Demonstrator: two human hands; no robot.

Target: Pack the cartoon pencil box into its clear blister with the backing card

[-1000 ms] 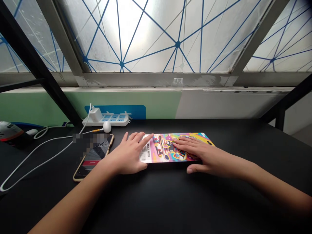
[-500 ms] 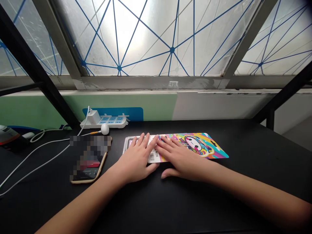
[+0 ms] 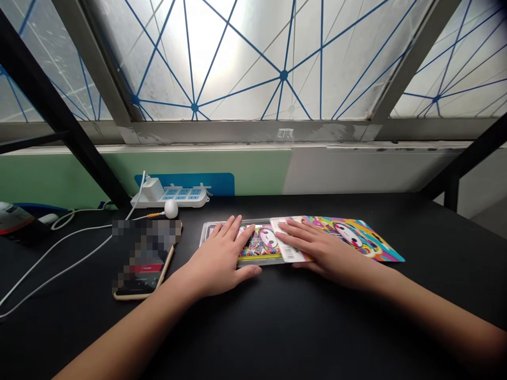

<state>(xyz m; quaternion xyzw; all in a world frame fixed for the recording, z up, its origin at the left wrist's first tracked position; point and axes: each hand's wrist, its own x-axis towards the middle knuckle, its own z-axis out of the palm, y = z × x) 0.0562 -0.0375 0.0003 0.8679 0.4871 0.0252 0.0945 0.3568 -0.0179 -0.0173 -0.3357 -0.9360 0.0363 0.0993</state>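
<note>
Now both hands lie flat and open, gripping nothing. The left hand [image 3: 216, 258] rests its fingers on a clear plastic pencil box [image 3: 259, 243], and the right hand [image 3: 328, 253] lies on a colourful printed card sleeve [image 3: 358, 237] overlapping the box's right end. Their long axis runs sideways across the black table [image 3: 317, 322].

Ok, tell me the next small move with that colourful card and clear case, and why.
Probably slide the printed card to the right with your right hand, off the clear plastic case. The card lies across the case's right end with your right fingers flat on it, while your left hand rests on the case and could steady it.
</note>
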